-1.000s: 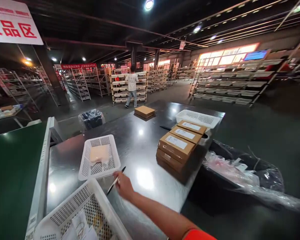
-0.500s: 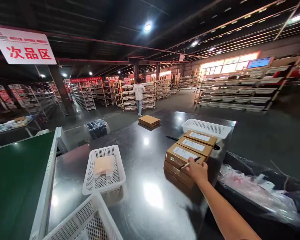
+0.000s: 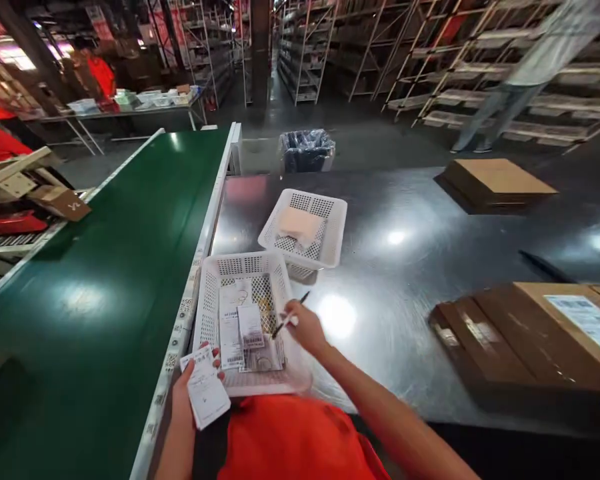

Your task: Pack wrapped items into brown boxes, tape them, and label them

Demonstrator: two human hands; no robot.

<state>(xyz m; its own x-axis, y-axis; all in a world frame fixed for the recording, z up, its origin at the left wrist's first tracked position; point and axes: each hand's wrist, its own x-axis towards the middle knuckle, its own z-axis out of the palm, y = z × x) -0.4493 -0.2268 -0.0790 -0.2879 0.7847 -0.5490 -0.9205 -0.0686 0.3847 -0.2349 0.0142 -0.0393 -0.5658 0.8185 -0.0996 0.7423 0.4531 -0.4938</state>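
Note:
My left hand (image 3: 185,387) is closed around a stack of white printed slips (image 3: 206,390), left of the near white basket (image 3: 245,262). Between the fingers of my right hand (image 3: 305,328) is a pen (image 3: 283,325), held over that basket's right side. Inside the basket lie small clear packets with white labels (image 3: 250,325); what they contain is too small to make out. Just beyond, a second white basket (image 3: 336,230) holds a pale wrapped packet (image 3: 300,225).
A green conveyor belt (image 3: 130,220) runs along the left of the metal table (image 3: 380,320). Taped brown boxes (image 3: 505,333) with labels stand at the right. Flat cardboard (image 3: 500,179) is stacked farther back, near a black-lined bin (image 3: 307,150). A person (image 3: 525,80) stands by the racks.
The view has swung left and down. My right hand has gone from the labelled boxes to the near basket, still with the pen. My left hand with the slips has come into view.

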